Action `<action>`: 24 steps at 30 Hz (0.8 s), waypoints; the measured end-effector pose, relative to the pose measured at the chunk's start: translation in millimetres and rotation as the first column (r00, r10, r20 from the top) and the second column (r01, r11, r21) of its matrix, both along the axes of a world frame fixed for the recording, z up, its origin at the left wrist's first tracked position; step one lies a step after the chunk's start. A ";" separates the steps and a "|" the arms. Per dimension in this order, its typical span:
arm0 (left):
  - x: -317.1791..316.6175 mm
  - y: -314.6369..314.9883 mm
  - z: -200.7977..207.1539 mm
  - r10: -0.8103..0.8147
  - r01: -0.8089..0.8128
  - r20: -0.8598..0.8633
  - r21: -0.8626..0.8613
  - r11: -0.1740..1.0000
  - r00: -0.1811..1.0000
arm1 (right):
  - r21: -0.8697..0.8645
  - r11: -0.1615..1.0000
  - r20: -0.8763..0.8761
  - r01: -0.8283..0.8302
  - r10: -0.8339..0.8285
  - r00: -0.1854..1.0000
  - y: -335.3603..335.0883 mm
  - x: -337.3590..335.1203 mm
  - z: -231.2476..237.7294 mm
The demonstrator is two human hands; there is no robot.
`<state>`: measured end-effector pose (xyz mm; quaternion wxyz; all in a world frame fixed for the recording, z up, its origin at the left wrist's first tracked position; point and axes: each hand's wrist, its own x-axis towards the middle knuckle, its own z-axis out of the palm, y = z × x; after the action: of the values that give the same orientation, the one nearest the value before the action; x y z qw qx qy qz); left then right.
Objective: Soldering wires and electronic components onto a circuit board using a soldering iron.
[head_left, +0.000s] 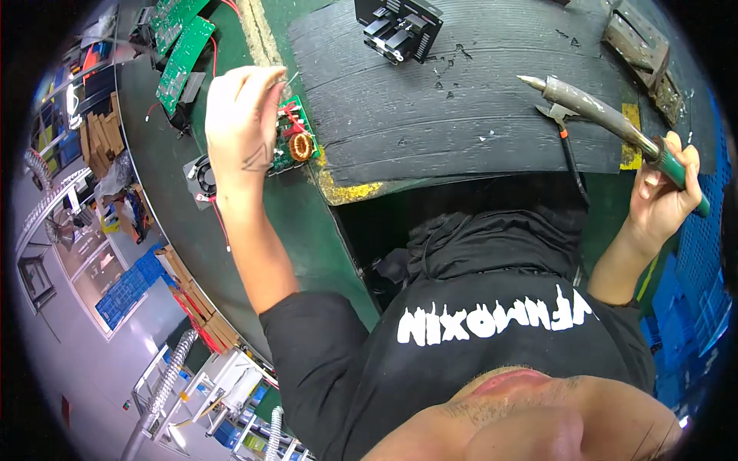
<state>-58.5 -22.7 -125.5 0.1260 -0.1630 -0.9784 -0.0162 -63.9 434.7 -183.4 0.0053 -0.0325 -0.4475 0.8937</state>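
The right hand (665, 188), at the right, is closed around the green handle of a soldering iron (596, 104), its fingers curled about the grip; the iron's bare metal tip points left and a little to the far side, over the dark mat (461, 107). The left hand (240, 119), at the left, has its fingers bent and drawn together, with a thin pale strand (291, 78) showing at the fingertips; whether they pinch it cannot be told. That hand is just beside a green circuit board (289, 158) with a copper-wound coil (300, 147), which sits left of the mat and is partly hidden by the hand. A small black fan (205, 176) lies left of the wrist. Cutters (563, 121) lie on the mat near the iron, a black block (400, 31) rests at the far side, and a worn metal holder (642, 58) stands far right.
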 end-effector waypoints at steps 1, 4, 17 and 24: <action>-7.2 -9.7 -1.8 -0.067 0.065 -0.016 -0.087 0.994 0.998 | -0.007 1.000 0.002 -0.015 0.016 1.000 -5.1 -1.9 1.7; -13.4 -34.1 4.7 -0.060 0.091 0.110 -0.303 0.949 0.992 | 0.019 1.000 -0.018 -0.022 0.022 1.000 -17.6 -7.8 3.9; -62.5 -44.1 -22.0 -0.284 0.303 0.128 -0.171 0.937 0.950 | 0.022 1.000 -0.003 -0.011 0.011 1.000 -28.9 -12.2 9.4; -22.1 -0.3 -21.9 -0.143 0.117 0.069 0.297 0.948 0.987 | 0.019 0.996 0.009 -0.085 0.085 0.996 -34.5 -15.4 3.3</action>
<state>-80.5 -23.0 -147.4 0.1034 -0.2059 -0.9571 -0.1758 -79.3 400.2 -180.2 -0.0340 -0.0169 -0.4570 0.8887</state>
